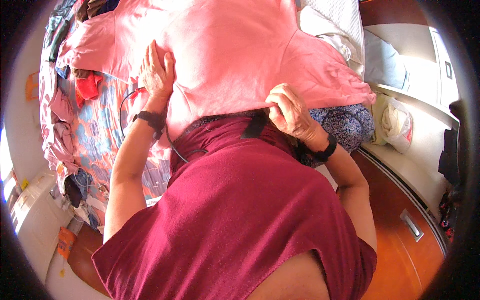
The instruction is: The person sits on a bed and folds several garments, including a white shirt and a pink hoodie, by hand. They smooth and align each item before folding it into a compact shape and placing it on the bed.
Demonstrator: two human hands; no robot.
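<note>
A large pink shirt (225, 55) lies spread over the bed, its two sleeves stretched out to either side. On its left part my left hand (157, 72) rests flat, fingers extended and pointing away from me. At the shirt's near edge, right of the middle, my right hand (291, 111) is closed with its fingertips pinching the cloth. Each wrist wears a dark band. Close to my waist, a thin black cable (121, 112) runs past my left forearm.
Crumpled clothes (62, 135) line the bed's left side, on a floral bedsheet (102, 127). A blue patterned cloth bundle (345, 125) sits beyond my right wrist. White fabric (325, 32) lies at the far right. A plastic bag (396, 125) stands on a shelf above a wooden drawer (395, 210).
</note>
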